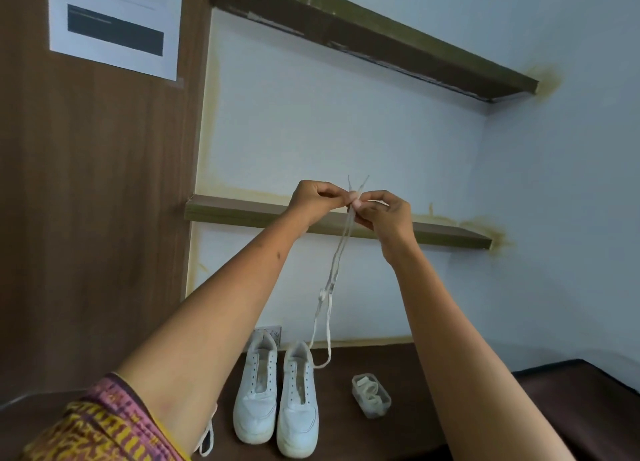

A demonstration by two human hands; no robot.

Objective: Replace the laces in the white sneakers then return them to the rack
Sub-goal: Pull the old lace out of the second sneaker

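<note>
White and doubled over, a shoelace (337, 270) hangs from both raised hands, its two tips poking up above the fingers and its loop trailing down to touch the dark brown surface (433, 374) just beside the collar of the right-hand sneaker. The left hand (317, 197) pinches the lace near its ends; the right hand (382, 211) pinches it at the same spot, thumb and forefinger closed on the strands. A small knot or lump shows partway down the lace.

Below, the pair of white sneakers (277, 398) stands side by side near the middle of the surface, toes toward the front edge, eyelets bare. A clear plastic container (371, 395) holding another coiled lace sits just right of them. Another white lace (207, 436) droops at the front edge, partly hidden by the left arm.

The person appears to be evening the two ends before threading. Risks from here: uneven ends would leave one side short at the top eyelets, the lump could jam in an eyelet, and the dangling loop could snag the shoe's collar and tug it over.
</note>
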